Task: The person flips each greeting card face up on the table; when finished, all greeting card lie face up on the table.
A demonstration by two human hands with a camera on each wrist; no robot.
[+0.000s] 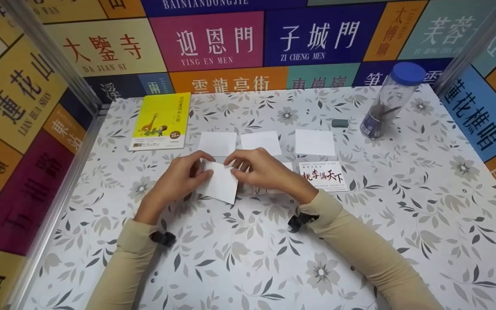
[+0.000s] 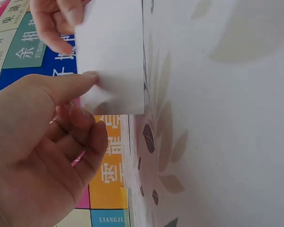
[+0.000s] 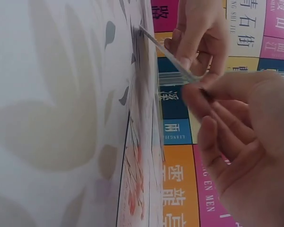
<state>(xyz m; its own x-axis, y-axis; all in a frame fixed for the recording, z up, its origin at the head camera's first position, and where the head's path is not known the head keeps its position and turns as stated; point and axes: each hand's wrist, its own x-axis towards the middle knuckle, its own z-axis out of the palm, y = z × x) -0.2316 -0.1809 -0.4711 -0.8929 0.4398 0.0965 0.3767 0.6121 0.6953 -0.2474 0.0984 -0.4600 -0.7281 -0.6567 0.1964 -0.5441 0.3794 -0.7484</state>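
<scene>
Both hands hold one white card (image 1: 218,183), its blank face toward the head camera and its lower edge tilted. My left hand (image 1: 179,174) pinches the card's left side between thumb and fingers. At the upper right corner, the thumb and fingers of my right hand (image 1: 258,168) pinch it too. The right wrist view shows the card (image 3: 168,54) almost edge-on, its far end close to the tabletop. Beneath the right hand, a printed card (image 1: 252,189) is mostly hidden. To its right lies another printed card (image 1: 323,177) with dark red lettering.
Behind the hands lie three blank white cards, a left one (image 1: 217,142), a middle one (image 1: 261,142) and a right one (image 1: 315,142). A yellow book (image 1: 162,120) lies at back left. A small grey-green block (image 1: 339,123) sits near a clear blue-lidded jar (image 1: 392,101) at back right.
</scene>
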